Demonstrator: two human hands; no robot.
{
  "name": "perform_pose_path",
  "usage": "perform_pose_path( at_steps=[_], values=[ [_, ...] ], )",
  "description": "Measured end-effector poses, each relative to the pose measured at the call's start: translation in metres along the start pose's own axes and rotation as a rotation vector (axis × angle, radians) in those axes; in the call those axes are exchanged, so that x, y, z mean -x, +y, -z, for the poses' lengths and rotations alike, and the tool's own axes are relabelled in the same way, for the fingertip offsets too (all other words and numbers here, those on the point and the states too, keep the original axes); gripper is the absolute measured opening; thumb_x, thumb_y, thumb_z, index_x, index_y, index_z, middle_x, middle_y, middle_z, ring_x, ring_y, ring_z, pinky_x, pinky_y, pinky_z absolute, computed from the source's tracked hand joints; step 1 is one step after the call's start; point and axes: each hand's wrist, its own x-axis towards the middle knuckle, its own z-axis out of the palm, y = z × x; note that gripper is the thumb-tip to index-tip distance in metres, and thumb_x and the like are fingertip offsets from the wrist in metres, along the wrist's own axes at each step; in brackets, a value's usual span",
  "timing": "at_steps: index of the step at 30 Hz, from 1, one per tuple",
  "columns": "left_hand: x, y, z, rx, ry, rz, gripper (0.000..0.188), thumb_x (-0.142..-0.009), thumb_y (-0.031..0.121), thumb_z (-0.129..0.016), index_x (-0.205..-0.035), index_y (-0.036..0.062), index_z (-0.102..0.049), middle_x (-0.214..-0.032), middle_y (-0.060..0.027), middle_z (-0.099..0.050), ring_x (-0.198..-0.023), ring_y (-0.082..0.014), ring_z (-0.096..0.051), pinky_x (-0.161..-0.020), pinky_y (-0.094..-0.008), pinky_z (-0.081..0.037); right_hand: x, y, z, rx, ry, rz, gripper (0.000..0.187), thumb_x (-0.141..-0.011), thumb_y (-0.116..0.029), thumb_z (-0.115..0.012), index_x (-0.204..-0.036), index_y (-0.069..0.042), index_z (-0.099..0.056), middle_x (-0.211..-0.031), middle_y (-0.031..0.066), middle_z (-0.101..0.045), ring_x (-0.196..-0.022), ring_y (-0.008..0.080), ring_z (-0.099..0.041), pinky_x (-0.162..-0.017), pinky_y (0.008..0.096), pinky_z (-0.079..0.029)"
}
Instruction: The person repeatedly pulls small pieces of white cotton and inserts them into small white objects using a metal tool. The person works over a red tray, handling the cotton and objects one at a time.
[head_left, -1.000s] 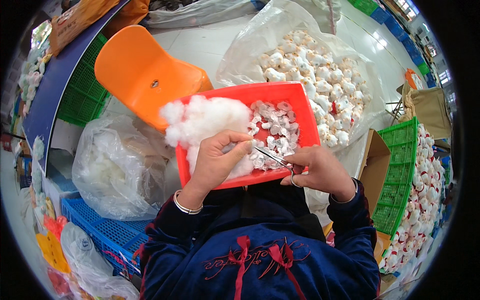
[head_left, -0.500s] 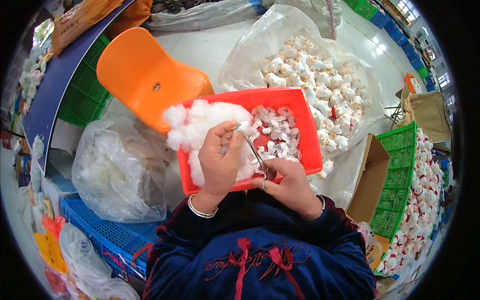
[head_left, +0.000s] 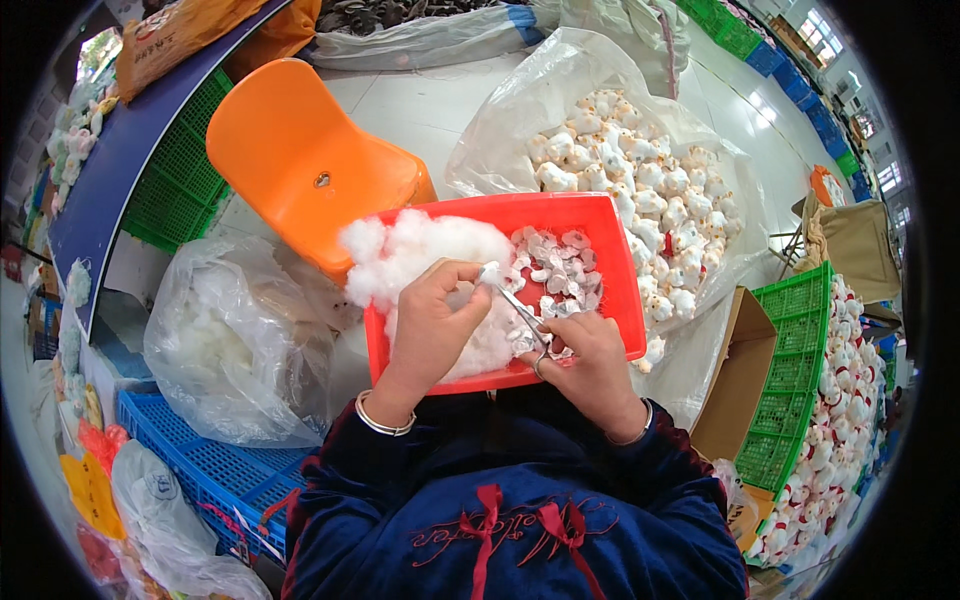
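My left hand (head_left: 437, 315) pinches a small whitish fabric piece (head_left: 490, 272) between thumb and fingertips. In my right hand (head_left: 588, 360) are slim metal forceps with ring handles (head_left: 522, 314), their tip against the fabric piece. Both hands are over a red plastic tray (head_left: 627, 290) in front of my body. White fluffy stuffing (head_left: 430, 245) heaps up in the tray's left part and bulges past its rim. Many small whitish-grey fabric pieces (head_left: 560, 268) lie loose in its right part.
An orange chair (head_left: 300, 170) stands beyond the tray. Right of it, a clear plastic bag (head_left: 500, 130) holds many white stuffed figures (head_left: 665, 195). At left are a bag of stuffing (head_left: 240, 345) and blue crates (head_left: 215, 460); at right, a cardboard box (head_left: 735, 375) and green crate (head_left: 790, 390).
The forceps have turned, their shafts now straighter toward the fabric piece, and my right hand has shifted slightly right. My left hand still pinches the piece. The view has shifted a little.
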Motion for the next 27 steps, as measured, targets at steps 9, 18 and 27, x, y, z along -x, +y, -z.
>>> perform_pose_path(
  at_steps=[9, 18, 27],
  values=[
    [0.005, 0.005, -0.008, 0.246, 0.121, 0.096, 0.018, -0.097, 0.006, -0.071, -0.113, -0.0033, -0.074, -0.096, -0.0042, -0.076, -0.087, -0.0056, -0.065, -0.077, -0.0238, -0.054, 0.002, -0.021, 0.002, -0.496, -0.317, -0.294, 0.029, -0.087, -0.022, -0.084, -0.096, 0.001, -0.068, -0.075, 0.0117, -0.065, -0.07, 0.019, -0.064, -0.064, 0.0338, -0.05],
    [0.012, -0.003, -0.022, 0.366, 0.108, 0.044, 0.019, -0.099, 0.006, -0.071, -0.114, -0.0046, -0.072, -0.094, -0.0032, -0.075, -0.085, -0.0053, -0.064, -0.074, -0.0227, -0.053, -0.001, -0.034, -0.001, -0.648, -0.354, -0.38, 0.031, -0.091, -0.026, -0.082, -0.098, 0.002, -0.07, -0.082, 0.0151, -0.069, -0.074, 0.0198, -0.066, -0.067, 0.0328, -0.052],
    [0.004, -0.012, -0.005, 0.557, 0.032, 0.273, 0.016, -0.099, 0.007, -0.069, -0.112, -0.0025, -0.07, -0.093, -0.0038, -0.074, -0.083, -0.0054, -0.065, -0.075, -0.0222, -0.053, -0.014, -0.006, 0.028, 0.009, -0.173, -0.099, 0.046, -0.077, -0.025, -0.087, -0.113, -0.004, -0.069, -0.106, 0.0158, -0.066, -0.106, 0.0362, -0.06, -0.089, 0.0454, -0.049]
  ],
)
